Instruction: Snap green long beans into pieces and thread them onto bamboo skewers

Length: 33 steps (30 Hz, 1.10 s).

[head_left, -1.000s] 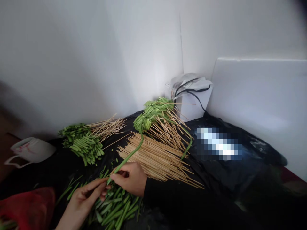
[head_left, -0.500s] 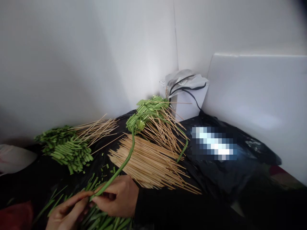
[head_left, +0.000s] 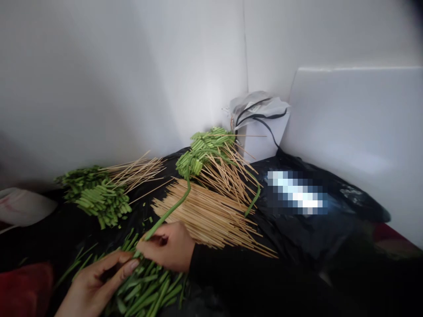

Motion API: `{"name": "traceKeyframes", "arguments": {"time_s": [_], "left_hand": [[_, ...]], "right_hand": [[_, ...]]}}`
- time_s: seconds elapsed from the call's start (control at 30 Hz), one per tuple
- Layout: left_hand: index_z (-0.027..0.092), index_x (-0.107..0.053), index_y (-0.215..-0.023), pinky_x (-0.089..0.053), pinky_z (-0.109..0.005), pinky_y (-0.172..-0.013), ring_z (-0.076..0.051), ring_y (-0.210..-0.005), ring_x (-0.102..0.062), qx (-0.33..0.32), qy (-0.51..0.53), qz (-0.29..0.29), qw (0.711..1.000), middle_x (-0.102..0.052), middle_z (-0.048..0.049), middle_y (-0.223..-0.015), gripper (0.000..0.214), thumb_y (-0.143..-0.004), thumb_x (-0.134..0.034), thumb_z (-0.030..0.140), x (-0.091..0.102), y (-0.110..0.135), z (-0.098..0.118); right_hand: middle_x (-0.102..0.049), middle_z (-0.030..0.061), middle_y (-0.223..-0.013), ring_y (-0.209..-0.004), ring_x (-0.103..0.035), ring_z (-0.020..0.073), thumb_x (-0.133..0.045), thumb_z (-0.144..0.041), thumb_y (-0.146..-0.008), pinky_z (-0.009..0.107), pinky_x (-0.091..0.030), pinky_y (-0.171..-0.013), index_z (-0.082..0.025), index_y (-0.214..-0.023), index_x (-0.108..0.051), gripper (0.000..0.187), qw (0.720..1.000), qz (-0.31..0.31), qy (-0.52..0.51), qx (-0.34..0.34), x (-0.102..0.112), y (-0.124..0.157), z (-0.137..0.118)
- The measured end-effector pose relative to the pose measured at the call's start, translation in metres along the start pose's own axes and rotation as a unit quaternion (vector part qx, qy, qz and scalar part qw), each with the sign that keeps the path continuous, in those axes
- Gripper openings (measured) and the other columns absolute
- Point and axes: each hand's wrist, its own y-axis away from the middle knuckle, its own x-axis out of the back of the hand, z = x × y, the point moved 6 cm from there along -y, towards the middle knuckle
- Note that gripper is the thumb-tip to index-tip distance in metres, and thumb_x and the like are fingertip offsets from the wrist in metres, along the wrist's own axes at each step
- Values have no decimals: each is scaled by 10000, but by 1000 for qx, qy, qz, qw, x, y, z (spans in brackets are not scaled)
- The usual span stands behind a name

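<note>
A long green bean (head_left: 175,206) runs in a curve from my hands up over the skewered pieces. My right hand (head_left: 172,247) is closed, gripping the bean close to its lower end. Just left of it, my left hand (head_left: 102,279) pinches the bean's tip between thumb and fingers; the fingertips of both hands nearly meet. Below them lies a heap of cut green pieces (head_left: 153,288). Beyond my right hand a fan of bare wooden skewers (head_left: 205,213) is spread out.
Skewered light-green pieces (head_left: 211,141) are piled at the back, and skewered darker pieces (head_left: 102,198) at the left. A white bag (head_left: 261,136) with black straps stands in the corner. Black plastic sheeting (head_left: 297,233) covers the surface. A pale container (head_left: 26,207) sits at far left.
Both hands have shifted slightly up and to the right with the bean's end. The right hand has slid nearer the tip, and the bean's held part has moved along. The view has shifted a little.
</note>
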Motion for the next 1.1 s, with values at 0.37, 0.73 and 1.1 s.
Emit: {"name": "traceKeyframes", "arguments": {"time_s": [0.37,0.73,1.1], "left_hand": [[143,-643,-692,-303,-220,-468,-105,-458,-409,-40,139,-15,989,-577,-17,-527,615,-886,-373,660,1,-7,12],[130,-679,-724,-373,-226,-572,-123,-564,-507,-61,98,-117,986,-596,-9,-580,454,-888,-523,523,-21,12,17],[104,-752,-811,-176,-249,-465,-82,-467,-253,-41,174,-175,968,-433,19,-542,670,-887,-386,660,-18,18,22]], "right_hand": [[-643,-21,-574,-403,-486,66,-712,-465,-720,185,-363,-402,-168,-762,-612,317,978,-33,-175,-105,8,-7,15],[-634,-13,-563,-416,-493,83,-735,-506,-704,212,-389,-410,-171,-772,-609,364,987,-28,-121,-101,8,-1,9],[-602,-44,-530,-393,-444,59,-769,-465,-678,191,-289,-406,-191,-726,-529,367,959,-88,-200,-179,5,4,10]]}}
